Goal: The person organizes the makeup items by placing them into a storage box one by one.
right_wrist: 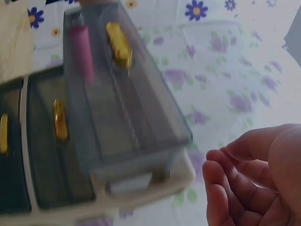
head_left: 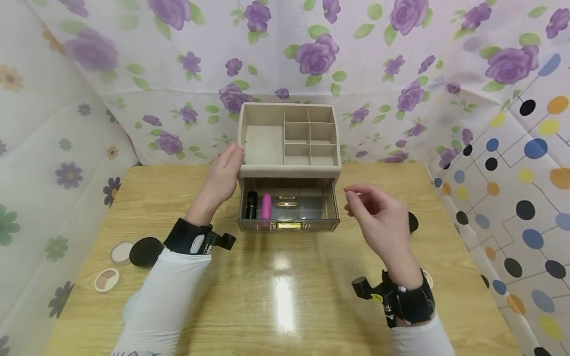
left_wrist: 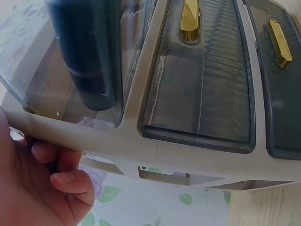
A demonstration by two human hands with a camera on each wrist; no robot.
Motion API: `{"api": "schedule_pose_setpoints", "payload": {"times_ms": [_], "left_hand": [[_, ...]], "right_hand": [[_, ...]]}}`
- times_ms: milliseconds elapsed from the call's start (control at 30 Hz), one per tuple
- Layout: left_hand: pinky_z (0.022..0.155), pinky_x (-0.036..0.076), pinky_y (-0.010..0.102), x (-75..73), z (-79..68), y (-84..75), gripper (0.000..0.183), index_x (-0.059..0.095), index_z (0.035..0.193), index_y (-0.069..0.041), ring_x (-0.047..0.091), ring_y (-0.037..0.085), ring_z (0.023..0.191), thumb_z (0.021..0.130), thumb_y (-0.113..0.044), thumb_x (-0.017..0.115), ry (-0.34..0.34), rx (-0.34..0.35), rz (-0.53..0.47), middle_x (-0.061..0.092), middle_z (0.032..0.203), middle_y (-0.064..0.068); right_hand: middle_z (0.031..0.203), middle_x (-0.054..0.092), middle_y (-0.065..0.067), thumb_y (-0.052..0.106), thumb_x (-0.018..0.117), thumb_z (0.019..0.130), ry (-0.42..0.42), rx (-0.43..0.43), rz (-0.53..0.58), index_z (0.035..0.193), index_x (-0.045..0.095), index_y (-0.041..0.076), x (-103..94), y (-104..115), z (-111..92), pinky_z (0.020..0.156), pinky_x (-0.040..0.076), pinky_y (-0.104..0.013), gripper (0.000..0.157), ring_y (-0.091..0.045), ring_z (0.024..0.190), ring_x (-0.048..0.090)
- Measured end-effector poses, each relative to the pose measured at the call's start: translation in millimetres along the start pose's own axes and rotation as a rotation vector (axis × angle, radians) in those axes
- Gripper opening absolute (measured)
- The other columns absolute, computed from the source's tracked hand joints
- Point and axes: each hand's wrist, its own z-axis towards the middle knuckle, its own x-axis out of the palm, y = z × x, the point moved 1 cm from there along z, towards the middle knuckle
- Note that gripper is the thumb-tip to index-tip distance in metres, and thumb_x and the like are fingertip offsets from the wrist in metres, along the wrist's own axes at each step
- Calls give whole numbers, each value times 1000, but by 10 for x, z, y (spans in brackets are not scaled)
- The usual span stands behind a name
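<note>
A beige organizer (head_left: pixel 289 171) with an open-topped tray stands at the table's back. Its clear top drawer (head_left: pixel 311 212) is pulled out and holds a black tube (head_left: pixel 252 205) and a pink tube (head_left: pixel 266 206) at its left end. My left hand (head_left: pixel 224 173) rests against the organizer's upper left side, some fingertips bent in the left wrist view. Beside the drawer's right side, apart from it, hovers my right hand (head_left: pixel 378 215). Its fingers curl loosely with thumb and index tips close together, and nothing shows between them.
On the table's left lie a three-colour compact (head_left: pixel 107 280), a pale round compact (head_left: pixel 121 252) and a black round item (head_left: pixel 146 252). Another black round item (head_left: pixel 413 222) is partly behind my right hand. Two lower drawers with gold handles (left_wrist: pixel 279 43) sit below the pulled-out one. Patterned cloth (head_left: pixel 187 79) surrounds the table.
</note>
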Motion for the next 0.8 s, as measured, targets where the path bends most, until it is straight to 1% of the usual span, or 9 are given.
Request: {"api": "schedule_pose_setpoints", "payload": {"times_ms": [133,200,300,400,433,533,667,700,800], "left_hand": [[104,45,59,16,6,-1,61,56,135,-2,56,35,118,114,-52,29,9,6,-3,59,126,21],[104,45,58,19,5,-6,60,56,134,-2,56,35,118,114,-51,29,4,8,-5,59,124,21],[104,45,59,15,2,-13,60,57,136,-1,57,36,120,114,-50,29,-1,9,-15,60,126,22],[106,46,61,9,7,-15,61,56,142,-1,58,37,122,114,-49,29,1,13,-30,61,130,23],[106,46,61,8,11,-10,62,56,143,-1,58,37,123,114,-49,30,2,15,-31,61,131,23],[108,45,61,8,13,-4,62,55,144,-2,58,37,124,114,-50,30,6,14,-35,61,133,23],[110,42,61,8,3,3,63,55,141,-1,55,36,126,114,-51,29,3,8,-28,59,133,23],[111,42,61,8,1,5,63,55,142,-1,55,36,126,114,-51,29,4,9,-27,59,134,23],[112,41,61,11,0,2,63,55,143,-1,54,36,129,114,-50,29,2,18,-31,58,136,23]], "right_hand": [[81,75,1,21,70,107,-12,52,-29,111,81,15,-154,-173,-86,61,52,-19,14,-12,69,69],[81,75,-1,21,70,107,-17,67,-57,112,81,15,-213,-272,-117,61,51,-18,14,-15,68,69],[81,75,-3,21,70,107,-22,90,-113,112,81,15,-283,-382,-158,57,47,-19,14,-12,65,67],[82,76,-6,24,69,107,-10,118,-179,113,81,14,-342,-467,-191,54,46,-19,16,-9,61,65],[83,76,-7,25,69,107,2,127,-197,114,81,14,-363,-489,-199,54,47,-20,17,-7,60,64],[86,77,-6,28,67,108,61,166,-267,120,79,13,-431,-595,-229,57,49,-23,22,-12,61,65],[95,78,-5,26,64,108,161,233,-356,132,74,13,-519,-760,-307,67,50,-31,28,-17,73,67],[98,78,-7,22,63,108,185,250,-371,133,73,11,-543,-804,-335,67,49,-32,29,-18,75,66],[110,76,-15,12,57,107,257,318,-399,136,70,6,-611,-929,-426,59,46,-32,33,-21,73,62]]}}
